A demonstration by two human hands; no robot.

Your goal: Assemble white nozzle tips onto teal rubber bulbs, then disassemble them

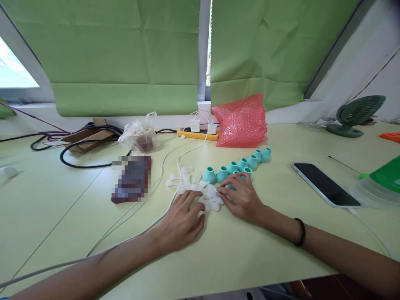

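Note:
A loose pile of small translucent white plastic pieces [210, 192] lies on the table between my hands. My left hand [187, 218] rests at the pile's near left side, palm down, its fingers bent and apart over the pieces. On the other side, the thumb and index fingertips of my right hand [245, 200] come together on a white piece at the pile's edge. Several teal, vase-shaped pieces [233, 167] with round openings stand upright in a slanting row behind my right hand. That hand partly covers a few more of them.
A white cable [156, 221] runs beside my left arm. Behind are a yellow power strip [198, 133], a pink bubble-wrap bag [242, 123] and tape in a clear bag [145, 139]. A blurred dark object [133, 181] lies left; a phone [325, 183] and fan [346, 118] are right.

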